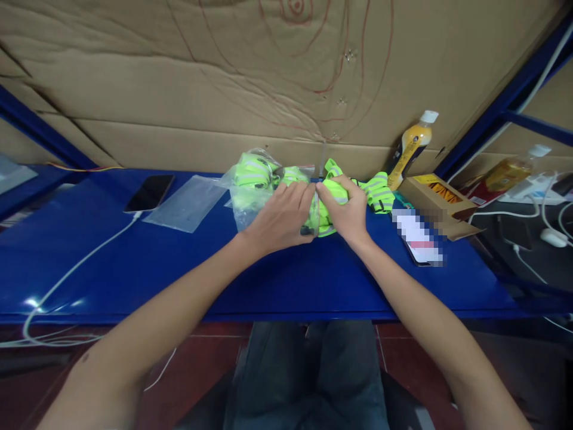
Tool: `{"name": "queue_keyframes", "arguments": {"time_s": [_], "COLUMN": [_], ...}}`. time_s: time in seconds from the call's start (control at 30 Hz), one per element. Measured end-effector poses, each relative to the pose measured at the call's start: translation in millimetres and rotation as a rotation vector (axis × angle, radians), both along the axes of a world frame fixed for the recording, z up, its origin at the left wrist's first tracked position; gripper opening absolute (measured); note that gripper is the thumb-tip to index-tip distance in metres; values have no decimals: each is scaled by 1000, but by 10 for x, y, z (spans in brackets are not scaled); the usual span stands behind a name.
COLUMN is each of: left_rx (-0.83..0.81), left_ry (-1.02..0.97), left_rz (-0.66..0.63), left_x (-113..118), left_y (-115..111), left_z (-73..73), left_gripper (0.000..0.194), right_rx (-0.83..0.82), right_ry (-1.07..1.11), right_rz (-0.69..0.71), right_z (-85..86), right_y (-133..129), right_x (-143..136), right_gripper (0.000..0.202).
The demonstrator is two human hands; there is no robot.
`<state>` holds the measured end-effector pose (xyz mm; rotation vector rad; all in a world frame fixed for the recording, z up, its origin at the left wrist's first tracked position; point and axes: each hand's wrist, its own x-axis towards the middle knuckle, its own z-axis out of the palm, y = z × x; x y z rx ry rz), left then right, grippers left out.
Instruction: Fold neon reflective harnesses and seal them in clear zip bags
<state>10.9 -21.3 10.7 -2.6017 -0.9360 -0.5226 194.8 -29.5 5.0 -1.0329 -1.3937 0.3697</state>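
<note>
My left hand [286,218] is closed, its fingers wrapped over a clear plastic bag [316,216] whose edge shows beside the fingertips. My right hand [347,209] grips a folded neon-yellow reflective strap bundle [329,228], thumb against the bag's edge. The two hands nearly touch, and part of the bundle lies inside the bag. Just beyond my left hand sit more bundles in clear plastic [253,173], with grey reflective stripes. Past my right hand lies a loose reflective strap [379,190] with a black buckle. My fingers hide where the bag and bundle meet.
On the blue table [286,286], a flat clear bag [190,203] and a charging phone [150,192] lie at left. A lit phone [418,239], an open cardboard box [441,203] and a yellow drink bottle [412,146] stand or lie at right. Cardboard [179,137] backs the table.
</note>
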Motion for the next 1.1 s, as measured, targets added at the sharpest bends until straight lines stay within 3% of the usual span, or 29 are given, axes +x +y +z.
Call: {"name": "queue_keyframes", "arguments": {"time_s": [0.13,0.37,0.5,0.73,0.93,1.0,1.1], "left_rx": [6,-92,-144,-278,-380,-372,-309], "left_ry": [-14,-133,-168,-283,-323,-327,-321], "left_rz": [-38,-103,-105,-98,-108,-115,-118], "left_x": [2,-36,-30,-177,-265,-273,-250], "left_y": [7,48,56,165,255,254,202], "left_z": [-28,-139,-155,-90,-20,-16,-33], "left_gripper": [96,125,114,87,79,82,97], "right_rx": [-29,-74,-115,-119,-339,-314,-138], "right_ry": [117,163,159,36,90,93,38], "right_rz": [-29,-63,-32,225,550,510,294], "right_z": [-78,-176,-198,-82,-11,-38,-92], "right_y": [96,128,65,-26,-99,-105,-82], "right_x": [11,-25,-85,-62,36,20,-29], "right_gripper": [42,43,47,40,62,61,41]}}
